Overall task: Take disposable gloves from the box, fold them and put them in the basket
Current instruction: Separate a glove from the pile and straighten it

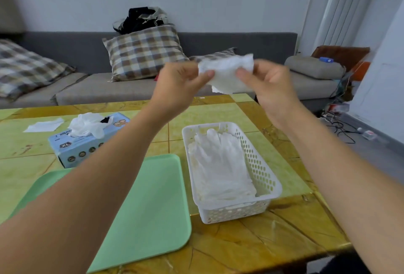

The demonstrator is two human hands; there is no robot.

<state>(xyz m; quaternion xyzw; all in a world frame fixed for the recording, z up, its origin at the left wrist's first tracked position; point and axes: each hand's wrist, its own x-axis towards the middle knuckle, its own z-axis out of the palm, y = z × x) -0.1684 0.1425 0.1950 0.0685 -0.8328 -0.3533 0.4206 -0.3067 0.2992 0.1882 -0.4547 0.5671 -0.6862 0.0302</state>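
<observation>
Head view. Both hands are raised above the far half of the bench (251, 241). The left hand (177, 87) and the right hand (270, 87) hold one white disposable glove (227, 76) between them, clear of the bench surface. On each hand the thumb and fingers (207, 74) are curled and pinch an edge of the glove: left hand on its left edge, right hand on its right edge. The glove appears bunched or partly folded; its exact fold state cannot be determined.

Below the fingers and nearer the person stands the white perforated basket (262, 175), containing a stack of white gloves (220, 164) laid flat. Below and to the left of the left hand lies the blue glove box (65, 149), with a crumpled white glove (87, 124) protruding from its top opening. Further left of the box a flat white sheet (43, 125) lies on the bench. A green tray (148, 208) lies just beside the basket, on its left, under the left forearm.

Beyond the fingers stands a grey sofa (109, 90) carrying checked cushions (144, 52).
</observation>
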